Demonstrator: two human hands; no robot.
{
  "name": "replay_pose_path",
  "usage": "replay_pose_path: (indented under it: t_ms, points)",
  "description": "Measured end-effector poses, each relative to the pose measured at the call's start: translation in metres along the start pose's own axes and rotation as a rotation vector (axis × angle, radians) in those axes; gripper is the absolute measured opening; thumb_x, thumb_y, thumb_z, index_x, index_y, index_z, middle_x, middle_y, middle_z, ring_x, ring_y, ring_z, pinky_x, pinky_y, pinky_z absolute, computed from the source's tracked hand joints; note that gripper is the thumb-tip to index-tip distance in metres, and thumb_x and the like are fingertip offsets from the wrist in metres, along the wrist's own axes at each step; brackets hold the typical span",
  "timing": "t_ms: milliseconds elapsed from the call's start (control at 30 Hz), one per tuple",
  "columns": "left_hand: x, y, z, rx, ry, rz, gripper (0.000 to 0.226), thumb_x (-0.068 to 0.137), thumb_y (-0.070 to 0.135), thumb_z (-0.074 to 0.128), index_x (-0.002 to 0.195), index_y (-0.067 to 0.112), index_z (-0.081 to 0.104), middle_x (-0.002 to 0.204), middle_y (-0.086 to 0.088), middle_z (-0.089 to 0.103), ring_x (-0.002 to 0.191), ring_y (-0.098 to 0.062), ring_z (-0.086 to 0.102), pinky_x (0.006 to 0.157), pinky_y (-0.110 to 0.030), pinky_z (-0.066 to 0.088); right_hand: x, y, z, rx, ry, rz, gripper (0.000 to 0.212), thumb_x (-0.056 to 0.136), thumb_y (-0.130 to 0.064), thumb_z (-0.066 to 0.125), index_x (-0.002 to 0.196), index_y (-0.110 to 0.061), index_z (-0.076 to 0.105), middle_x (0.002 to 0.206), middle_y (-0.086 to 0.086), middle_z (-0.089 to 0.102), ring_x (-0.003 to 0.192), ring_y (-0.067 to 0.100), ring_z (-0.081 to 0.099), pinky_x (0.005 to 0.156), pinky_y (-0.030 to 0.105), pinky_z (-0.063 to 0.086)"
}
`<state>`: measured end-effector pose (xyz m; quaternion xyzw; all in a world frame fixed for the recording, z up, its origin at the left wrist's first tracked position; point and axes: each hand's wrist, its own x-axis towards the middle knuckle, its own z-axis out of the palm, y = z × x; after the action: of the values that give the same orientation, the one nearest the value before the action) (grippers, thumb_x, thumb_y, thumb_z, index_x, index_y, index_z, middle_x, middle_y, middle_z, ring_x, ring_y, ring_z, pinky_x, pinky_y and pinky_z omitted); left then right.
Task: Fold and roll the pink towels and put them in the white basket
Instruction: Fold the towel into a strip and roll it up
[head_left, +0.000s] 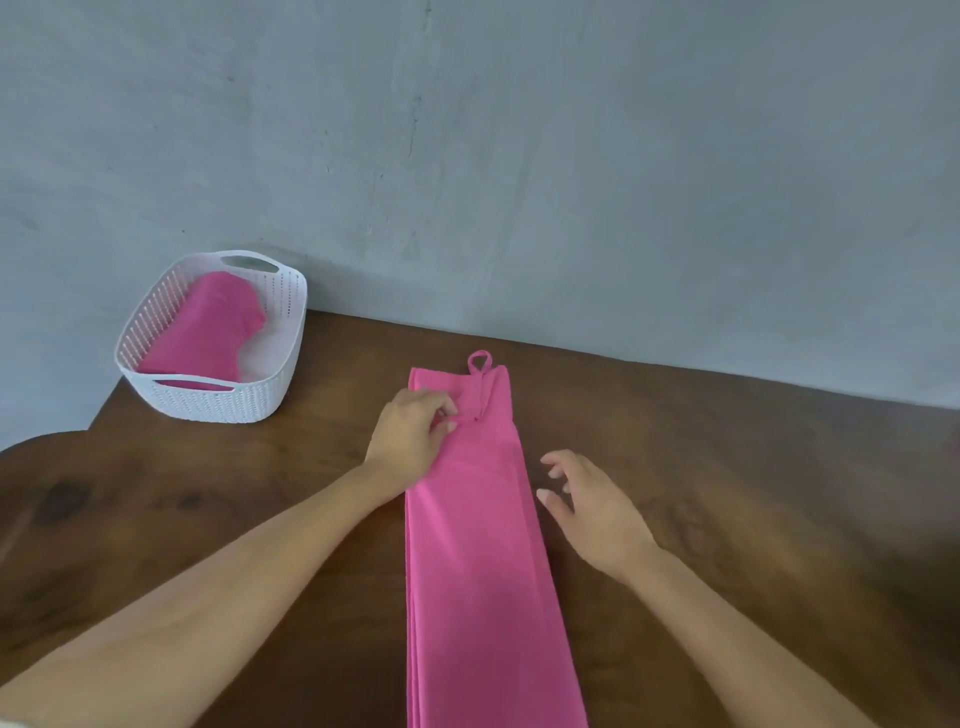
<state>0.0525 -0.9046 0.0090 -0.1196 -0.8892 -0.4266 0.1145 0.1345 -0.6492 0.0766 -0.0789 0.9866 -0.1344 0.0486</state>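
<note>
Folded pink cloth towel lies flat on the dark brown wooden table as a long narrow strip. Its long axis runs from the person's body straight away toward the grey plaster wall. A small pink hanging loop sticks out at the strip's far end.

Left hand sits on the left side of the strip's far end, just short of the loop, fingers bent and apparently pinching the fabric. Right hand is just off the strip's right edge, fingers spread and slack, gripping nothing (hovering or resting, cannot tell).

Judgement: rolling likely starts at the far end and comes toward the body, and the left hand is nearer that end.

White perforated plastic basket stands well left of the strip's far end, with a bundled pink towel already inside. No object seen between strip and basket.
</note>
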Motion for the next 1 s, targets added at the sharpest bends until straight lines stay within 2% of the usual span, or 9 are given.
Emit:
replay_pose_path:
  t_ms: [133, 267, 367, 467, 600, 700, 867, 933, 1000]
  points:
    - [-0.012, -0.003, 0.006, -0.011, 0.035, 0.053, 0.021, 0.087, 0.007, 0.073, 0.092, 0.026, 0.067, 0.094, 0.020, 0.062, 0.089, -0.011, 0.058, 0.086, -0.042, 0.051, 0.052, -0.018, -0.024, -0.050, -0.002, -0.059, 0.054, 0.102, -0.032, 0.055, 0.150, -0.033, 0.031, 0.140, -0.002, 0.050, 0.119, 0.014, 0.057, 0.094, 0.037, 0.053]
    - [-0.013, -0.003, 0.007, -0.045, 0.046, 0.075, 0.028, 0.086, 0.003, 0.072, 0.092, 0.028, 0.064, 0.092, 0.021, 0.064, 0.088, 0.001, 0.059, 0.086, -0.041, 0.053, 0.108, -0.036, -0.035, -0.203, -0.124, -0.181, 0.075, 0.098, -0.010, 0.056, 0.156, -0.039, 0.019, 0.146, 0.002, 0.039, 0.126, 0.022, 0.049, 0.094, 0.042, 0.052]
    - [-0.012, 0.001, 0.003, -0.120, 0.045, 0.095, 0.020, 0.088, 0.002, 0.072, 0.093, 0.021, 0.068, 0.092, 0.020, 0.066, 0.086, 0.009, 0.060, 0.083, -0.021, 0.052, 0.147, -0.048, -0.036, -0.345, -0.238, -0.226, 0.081, 0.089, 0.005, 0.055, 0.152, -0.039, 0.028, 0.147, 0.001, 0.034, 0.126, 0.023, 0.045, 0.093, 0.044, 0.052]
    - [-0.007, 0.003, -0.002, -0.238, -0.005, 0.070, 0.010, 0.094, 0.006, 0.068, 0.094, 0.016, 0.068, 0.089, 0.014, 0.069, 0.084, -0.002, 0.065, 0.075, -0.011, 0.046, 0.178, -0.052, -0.033, -0.388, -0.347, -0.211, 0.066, 0.088, 0.005, 0.056, 0.142, -0.032, 0.044, 0.144, 0.002, 0.037, 0.125, 0.025, 0.046, 0.097, 0.045, 0.049]
    - [0.001, 0.001, -0.011, -0.310, -0.011, -0.006, 0.008, 0.097, 0.009, 0.065, 0.093, 0.016, 0.064, 0.084, 0.010, 0.067, 0.079, -0.009, 0.062, 0.075, -0.024, 0.049, 0.203, -0.050, -0.036, -0.434, -0.415, -0.149, 0.037, 0.097, -0.012, 0.054, 0.132, -0.027, 0.055, 0.124, 0.006, 0.049, 0.112, 0.028, 0.053, 0.097, 0.047, 0.047]
    - [0.008, -0.006, -0.017, -0.322, 0.015, -0.079, 0.010, 0.097, 0.013, 0.066, 0.091, 0.020, 0.061, 0.081, 0.003, 0.063, 0.075, -0.017, 0.058, 0.073, -0.032, 0.048, 0.207, -0.046, -0.042, -0.342, -0.438, -0.116, 0.009, 0.103, -0.025, 0.052, 0.101, -0.025, 0.061, 0.106, 0.003, 0.057, 0.100, 0.027, 0.059, 0.088, 0.042, 0.049]
    - [0.026, -0.031, -0.021, -0.095, 0.127, -0.190, 0.006, 0.093, 0.019, 0.071, 0.094, 0.018, 0.064, 0.100, 0.002, 0.059, 0.088, -0.015, 0.055, 0.084, -0.029, 0.049, 0.198, -0.042, -0.050, -0.202, -0.435, -0.124, 0.022, 0.103, -0.030, 0.054, 0.081, -0.026, 0.052, 0.087, -0.002, 0.058, 0.076, 0.015, 0.053, 0.065, 0.032, 0.038]
    - [0.035, -0.039, -0.024, -0.068, 0.128, -0.246, 0.008, 0.092, 0.021, 0.072, 0.094, 0.016, 0.066, 0.109, 0.001, 0.060, 0.100, -0.014, 0.055, 0.094, -0.029, 0.047, 0.190, -0.039, -0.052, -0.173, -0.404, -0.148, 0.026, 0.102, -0.031, 0.056, 0.077, -0.027, 0.051, 0.082, -0.003, 0.058, 0.073, 0.016, 0.054, 0.063, 0.033, 0.037]
    - [0.045, -0.044, -0.026, -0.055, 0.044, -0.236, 0.014, 0.092, 0.023, 0.073, 0.084, 0.015, 0.066, 0.101, 0.003, 0.066, 0.101, -0.015, 0.057, 0.098, -0.035, 0.047, 0.181, -0.035, -0.054, -0.135, -0.359, -0.172, 0.025, 0.102, -0.032, 0.057, 0.078, -0.024, 0.055, 0.081, -0.001, 0.060, 0.073, 0.018, 0.056, 0.065, 0.036, 0.039]
